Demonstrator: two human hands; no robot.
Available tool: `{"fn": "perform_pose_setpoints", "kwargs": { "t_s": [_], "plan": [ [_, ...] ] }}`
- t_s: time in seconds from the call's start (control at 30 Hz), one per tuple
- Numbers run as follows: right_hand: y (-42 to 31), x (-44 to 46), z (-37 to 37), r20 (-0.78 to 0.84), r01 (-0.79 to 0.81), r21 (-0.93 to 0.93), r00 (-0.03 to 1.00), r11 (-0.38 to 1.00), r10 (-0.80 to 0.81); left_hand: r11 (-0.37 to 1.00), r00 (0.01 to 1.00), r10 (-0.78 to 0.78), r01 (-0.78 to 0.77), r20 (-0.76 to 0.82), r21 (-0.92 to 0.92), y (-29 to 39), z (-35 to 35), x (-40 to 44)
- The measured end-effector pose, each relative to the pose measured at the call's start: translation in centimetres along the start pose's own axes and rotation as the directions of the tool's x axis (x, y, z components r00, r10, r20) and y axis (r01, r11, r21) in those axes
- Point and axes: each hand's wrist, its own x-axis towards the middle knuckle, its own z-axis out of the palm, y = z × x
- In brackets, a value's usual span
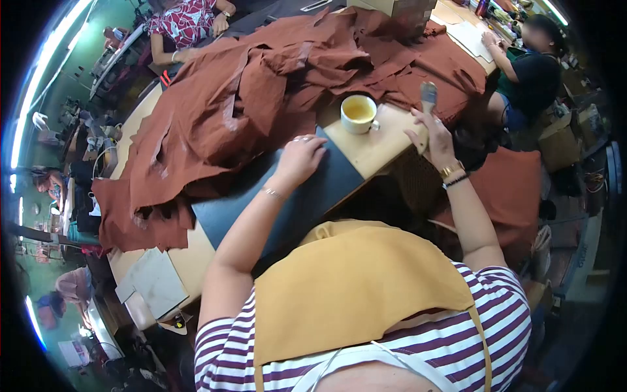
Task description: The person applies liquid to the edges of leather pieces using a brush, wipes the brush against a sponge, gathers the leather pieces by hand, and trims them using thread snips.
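Observation:
My right hand (434, 136) is closed around the handle of a flat brush (428, 98), bristles pointing up and away from me. To its left stands a white cup (358, 125) with yellow liquid inside, its handle turned toward my right side. My left hand (302, 159) rests on a dark blue sheet (307, 189), near its far edge, fingers loosely bent and holding nothing that I can see. The sheet lies flat at the near edge of the table. Just beyond my left hand spreads a large heap of reddish-brown leather (248, 111).
The pale table (385, 140) shows around the cup. A cardboard box (398, 16) stands at the back. Grey-white sheets (153, 284) lie at the left corner. More brown leather (499, 196) hangs low at right. One person (186, 29) is across the table, another (532, 72) at right.

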Motion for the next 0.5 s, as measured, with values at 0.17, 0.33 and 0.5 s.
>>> {"fn": "perform_pose_setpoints", "kwargs": {
  "t_s": [0.17, 0.33, 0.5],
  "plan": [
    [1.3, 9.9, 5.6, 0.031, 0.276, 0.160, 0.958, 0.948, -0.284, 0.884, 0.957, -0.279, 0.286, -0.076, 0.368, -0.3, 4.7, 8.5],
    [1.8, 15.8, 10.7, -0.001, 0.471, 0.173, 0.878, 0.865, -0.478, 0.817, 0.852, -0.515, 0.521, -0.091, 0.249, -1.9, 6.1, 11.7],
    [1.4, 18.7, 11.8, 0.069, 0.478, 0.068, 0.873, 0.875, -0.483, 0.719, 0.719, -0.695, 0.695, -0.027, -0.003, -1.1, 6.6, 14.7]
  ]
}}
